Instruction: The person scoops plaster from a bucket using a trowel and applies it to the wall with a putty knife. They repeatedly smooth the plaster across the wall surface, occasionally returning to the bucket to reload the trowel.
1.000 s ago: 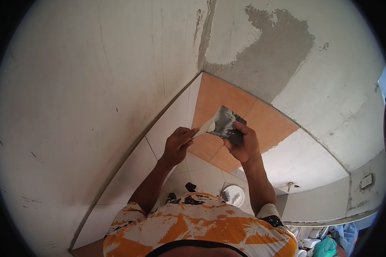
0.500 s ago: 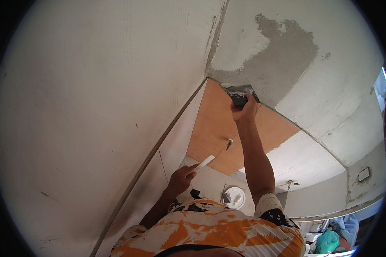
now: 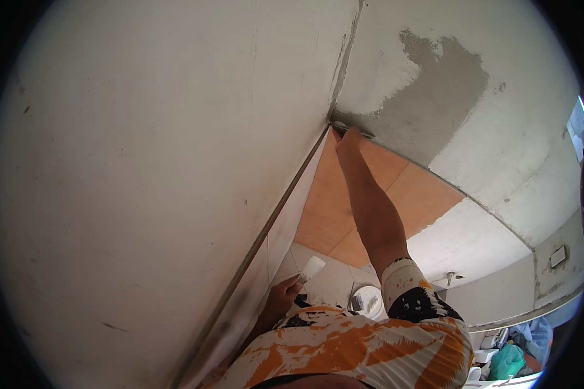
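Note:
Up in the corner, where the large pale wall [image 3: 156,162] meets the plastered surface [image 3: 519,117], my right hand [image 3: 348,137] grips a scraper [image 3: 368,135]. Its dark thin blade is seen nearly edge-on against the seam, and my fingers hide much of it. A darker grey patch [image 3: 441,97] spreads beside the blade, with ragged edges. Low in front of my body, my left hand [image 3: 283,295] is closed round a white flat-bladed putty knife [image 3: 312,268], held with the blade pointing up and away from the wall.
Orange tiles [image 3: 376,175] lie below the seam, bordered by a white area with a tap [image 3: 453,279]. A white bucket [image 3: 368,299] holding pale paste stands on the floor, partly hidden by my shirt. Bags, one of them green [image 3: 507,363], are heaped at lower right.
My right hand has moved left with the scraper into the corner, turning the blade nearly edge-on. My left hand has dropped a little with the putty knife. The whole view has shifted slightly.

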A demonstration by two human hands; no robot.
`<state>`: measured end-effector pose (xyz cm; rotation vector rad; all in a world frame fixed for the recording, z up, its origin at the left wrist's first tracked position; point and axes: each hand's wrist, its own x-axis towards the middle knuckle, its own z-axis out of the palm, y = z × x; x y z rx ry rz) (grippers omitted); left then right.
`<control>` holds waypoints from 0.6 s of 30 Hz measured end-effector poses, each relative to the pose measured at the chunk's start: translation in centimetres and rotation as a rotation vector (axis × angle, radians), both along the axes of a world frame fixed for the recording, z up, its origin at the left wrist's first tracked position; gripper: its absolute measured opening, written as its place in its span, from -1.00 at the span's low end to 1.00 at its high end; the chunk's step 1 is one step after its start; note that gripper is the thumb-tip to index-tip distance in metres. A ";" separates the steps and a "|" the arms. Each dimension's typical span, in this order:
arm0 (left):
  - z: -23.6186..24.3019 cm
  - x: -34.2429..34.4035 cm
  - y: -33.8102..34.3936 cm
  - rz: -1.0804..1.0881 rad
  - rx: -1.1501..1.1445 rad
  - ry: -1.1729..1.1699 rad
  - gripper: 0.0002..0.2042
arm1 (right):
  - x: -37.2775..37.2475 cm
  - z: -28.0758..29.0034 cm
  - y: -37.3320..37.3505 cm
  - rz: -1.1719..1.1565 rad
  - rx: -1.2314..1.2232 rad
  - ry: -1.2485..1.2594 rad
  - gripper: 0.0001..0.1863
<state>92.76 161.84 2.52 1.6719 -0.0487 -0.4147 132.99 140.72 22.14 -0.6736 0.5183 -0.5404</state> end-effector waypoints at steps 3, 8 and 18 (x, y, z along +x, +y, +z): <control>-1.0 0.1 0.0 0.023 -0.066 -0.029 -0.61 | 0.8 0.2 0.1 -0.007 0.094 0.026 -0.54; -1.2 0.5 -0.1 0.064 -0.135 -0.051 -0.65 | 1.3 1.7 -0.6 0.050 0.207 -0.039 -0.54; 0.0 1.3 -0.1 0.131 -0.151 0.009 -0.69 | -0.3 11.8 -0.6 0.074 -0.017 -0.154 -0.55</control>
